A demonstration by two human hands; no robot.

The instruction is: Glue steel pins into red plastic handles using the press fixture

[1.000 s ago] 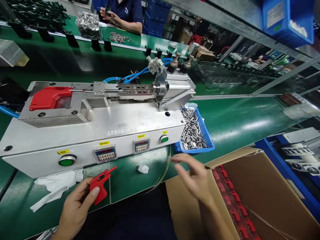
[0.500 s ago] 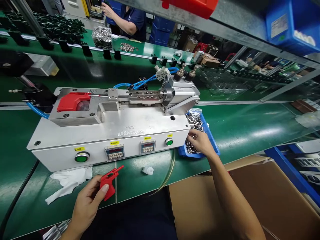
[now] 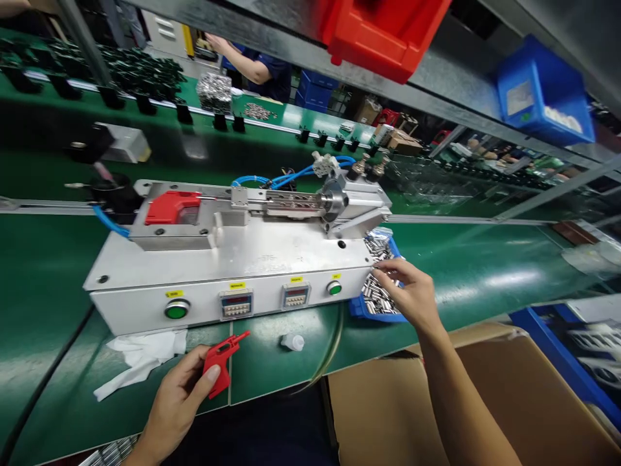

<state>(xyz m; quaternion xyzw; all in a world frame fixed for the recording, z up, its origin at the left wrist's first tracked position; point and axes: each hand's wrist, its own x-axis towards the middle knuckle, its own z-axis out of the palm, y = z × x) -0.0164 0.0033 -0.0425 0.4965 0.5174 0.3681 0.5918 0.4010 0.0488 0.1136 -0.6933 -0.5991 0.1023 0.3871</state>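
My left hand (image 3: 177, 404) grips a red pistol-shaped plastic part (image 3: 220, 369) between thumb and fingers, its thin nozzle pointing up and right. At the machine's right front corner, my right hand (image 3: 410, 291) is raised over a blue bin (image 3: 373, 316) full of small metal sleeves (image 3: 381, 298). Its thumb and forefinger are pinched together; whatever is between them is too small to make out. A similar red part (image 3: 169, 207) lies in the metal fixture of the bench machine (image 3: 233, 259), with a thin rod at its nozzle end.
A white cloth (image 3: 145, 356) and a small translucent cap (image 3: 292, 342) lie before the machine. A hose (image 3: 332, 353) curves off the bench edge. An open cardboard box (image 3: 378, 401) stands below my right arm. Overhead, a shelf carries red (image 3: 388, 39) and blue bins (image 3: 543, 90). Another person works across the line.
My right hand has risen out of the blue bin with its fingertips pinched. My left hand still holds the red part. The view has shifted, so the overhead bins show more.
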